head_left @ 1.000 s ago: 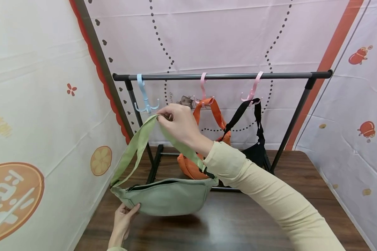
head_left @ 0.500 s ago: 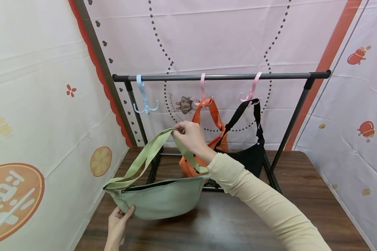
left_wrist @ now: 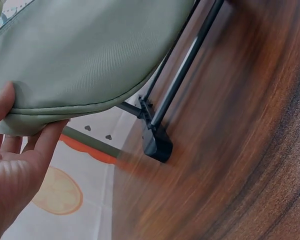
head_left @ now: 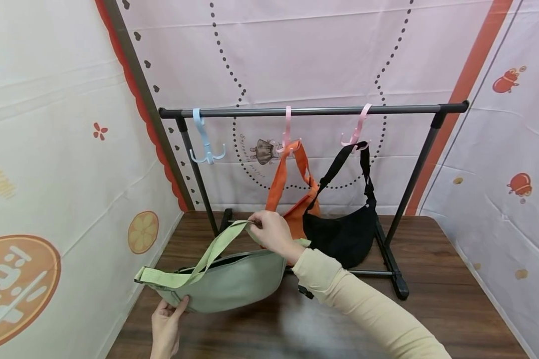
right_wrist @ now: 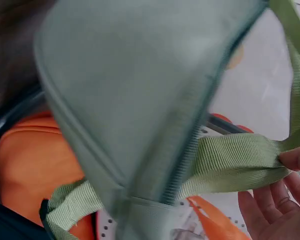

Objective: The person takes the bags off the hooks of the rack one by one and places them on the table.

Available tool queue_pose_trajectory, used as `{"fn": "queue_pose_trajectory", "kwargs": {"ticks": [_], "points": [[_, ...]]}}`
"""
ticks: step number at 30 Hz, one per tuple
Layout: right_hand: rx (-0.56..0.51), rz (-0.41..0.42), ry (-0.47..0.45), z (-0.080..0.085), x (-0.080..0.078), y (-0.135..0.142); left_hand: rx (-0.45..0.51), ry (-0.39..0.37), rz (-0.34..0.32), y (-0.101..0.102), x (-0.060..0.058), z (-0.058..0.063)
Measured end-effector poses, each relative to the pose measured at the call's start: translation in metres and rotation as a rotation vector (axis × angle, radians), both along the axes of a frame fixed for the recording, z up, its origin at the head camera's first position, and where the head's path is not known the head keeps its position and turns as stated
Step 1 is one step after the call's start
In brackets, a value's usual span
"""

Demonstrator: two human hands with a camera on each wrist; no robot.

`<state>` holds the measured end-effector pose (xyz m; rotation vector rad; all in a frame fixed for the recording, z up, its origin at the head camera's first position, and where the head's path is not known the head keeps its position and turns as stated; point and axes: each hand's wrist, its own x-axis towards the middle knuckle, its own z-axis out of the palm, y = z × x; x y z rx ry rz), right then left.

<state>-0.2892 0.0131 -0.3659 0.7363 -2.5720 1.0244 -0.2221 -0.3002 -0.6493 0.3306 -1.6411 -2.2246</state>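
Observation:
A sage-green sling bag (head_left: 233, 284) with a light-green webbing strap (head_left: 217, 247) is held over the table, its top zipper partly open. My left hand (head_left: 167, 324) pinches the bag's lower left corner, thumb in front and fingers behind, as the left wrist view also shows. With thumb and fingers my right hand (head_left: 274, 232) grips the strap near its middle; in the right wrist view the webbing (right_wrist: 240, 160) bunches at the fingertips. Behind the right hand hang an orange bag (head_left: 298, 214), partly hidden, and a black bag (head_left: 346, 232).
A black rack (head_left: 314, 111) stands on the wooden table (head_left: 431, 304). From its bar hang a light-blue hook (head_left: 206, 144) with nothing on it and two pink hooks, the middle one (head_left: 287, 129) bearing the orange bag, the right one (head_left: 357, 130) the black bag. Printed cloth surrounds the table.
My right hand has come down with the strap, from just beside the blue hook to below it. The bag's left end has shifted a little left; both hands keep their hold.

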Motion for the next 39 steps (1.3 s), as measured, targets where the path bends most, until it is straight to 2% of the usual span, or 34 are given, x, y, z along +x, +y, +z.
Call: {"fn": "queue_pose_trajectory", "kwargs": {"ticks": [5,6,8,9,12,13,15,16,19,22,25,26,27,29,32,33,37,39], "points": [[0.086,0.026,-0.028,-0.013,0.008,0.005,-0.007,-0.007,0.047,0.002,0.005,0.005],[0.102,0.034,-0.03,-0.014,0.009,0.006,0.015,0.042,0.014,0.006,0.012,0.019],[0.117,0.05,-0.041,-0.015,0.012,0.01,0.019,0.117,-0.009,0.005,0.014,0.018],[0.117,0.054,-0.043,-0.016,0.014,0.012,0.053,0.172,-0.046,0.008,0.018,0.03],[0.074,0.05,-0.069,-0.015,0.018,0.02,0.07,0.23,-0.062,0.007,0.02,0.032],[0.042,0.046,-0.08,-0.015,0.02,0.023,0.044,0.205,-0.021,0.002,0.014,0.018],[-0.023,0.028,-0.101,-0.016,0.022,0.03,0.051,0.172,0.007,0.001,0.013,0.018],[-0.063,0.018,-0.113,-0.017,0.023,0.034,0.025,0.125,0.049,-0.003,0.008,0.005],[-0.207,-0.01,-0.136,-0.022,0.028,0.047,0.042,0.097,0.062,-0.005,0.006,0.001],[-0.339,-0.042,-0.148,-0.028,0.036,0.062,0.048,0.107,0.06,-0.005,0.005,-0.001],[-0.434,-0.08,-0.137,-0.036,0.045,0.074,0.067,0.155,0.031,-0.006,0.007,0.0],[-0.46,-0.092,-0.137,-0.038,0.049,0.078,0.097,0.198,-0.008,-0.001,0.012,0.014],[-0.481,-0.103,-0.127,-0.039,0.053,0.08,0.109,0.221,-0.022,-0.002,0.013,0.014],[-0.539,-0.113,-0.113,-0.045,0.059,0.085,0.117,0.235,-0.033,-0.004,0.013,0.013],[-0.639,-0.101,-0.138,-0.062,0.063,0.089,0.108,0.205,-0.011,-0.007,0.012,0.011],[-0.679,-0.089,-0.162,-0.07,0.063,0.09,0.08,0.162,0.031,-0.012,0.007,-0.004],[-0.831,-0.051,-0.356,-0.106,0.06,0.089,0.072,0.089,0.083,-0.01,0.007,-0.004],[-0.893,-0.028,-0.453,-0.117,0.061,0.084,0.078,0.078,0.093,-0.008,0.008,-0.003]]}}
